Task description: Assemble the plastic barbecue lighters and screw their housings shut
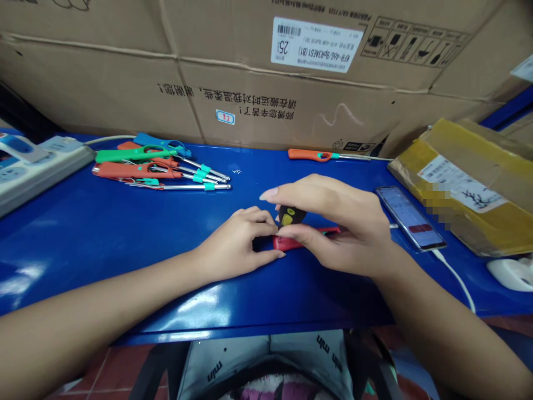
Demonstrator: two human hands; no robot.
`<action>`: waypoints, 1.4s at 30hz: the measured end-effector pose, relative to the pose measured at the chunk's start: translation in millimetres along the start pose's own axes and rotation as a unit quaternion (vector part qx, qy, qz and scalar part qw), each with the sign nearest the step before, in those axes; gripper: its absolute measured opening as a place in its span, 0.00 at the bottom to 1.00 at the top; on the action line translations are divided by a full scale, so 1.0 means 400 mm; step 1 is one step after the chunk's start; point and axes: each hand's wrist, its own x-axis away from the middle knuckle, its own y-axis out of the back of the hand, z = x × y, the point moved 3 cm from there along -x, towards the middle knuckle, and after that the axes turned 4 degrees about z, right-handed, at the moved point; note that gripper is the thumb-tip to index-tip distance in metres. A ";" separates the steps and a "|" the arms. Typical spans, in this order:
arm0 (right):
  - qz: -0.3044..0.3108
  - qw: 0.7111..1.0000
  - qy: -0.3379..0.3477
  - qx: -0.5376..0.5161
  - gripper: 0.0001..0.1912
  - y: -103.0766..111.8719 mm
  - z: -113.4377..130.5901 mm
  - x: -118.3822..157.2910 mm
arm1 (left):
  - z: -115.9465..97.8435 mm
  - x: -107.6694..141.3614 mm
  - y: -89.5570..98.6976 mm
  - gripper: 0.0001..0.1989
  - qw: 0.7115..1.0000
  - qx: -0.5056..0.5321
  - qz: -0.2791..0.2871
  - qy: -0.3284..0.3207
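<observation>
A red lighter handle lies on the blue table between my hands. My left hand rests at its left end, fingers curled, with the fingertips touching it; whether they grip it is partly hidden. My right hand is closed on a small black tool with yellow markings, held just above the handle between thumb and fingers. The right part of the red handle passes behind my right hand.
Several green, orange and blue long lighters lie at the back left beside a power strip. An orange lighter lies near the large carton. At the right are a phone and a taped box.
</observation>
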 end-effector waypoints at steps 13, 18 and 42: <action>-0.089 0.996 -0.017 0.017 0.18 -0.006 -0.019 0.014 | -0.003 0.004 0.000 0.10 1.000 -0.027 -0.011 -0.009; -0.246 0.963 -0.100 -0.053 0.11 0.015 -0.055 0.012 | -0.009 0.003 0.008 0.14 0.999 -0.030 0.006 0.009; -0.025 0.946 -0.316 0.065 0.09 -0.121 -0.245 0.047 | -0.014 0.013 0.009 0.17 0.993 -0.119 0.025 0.003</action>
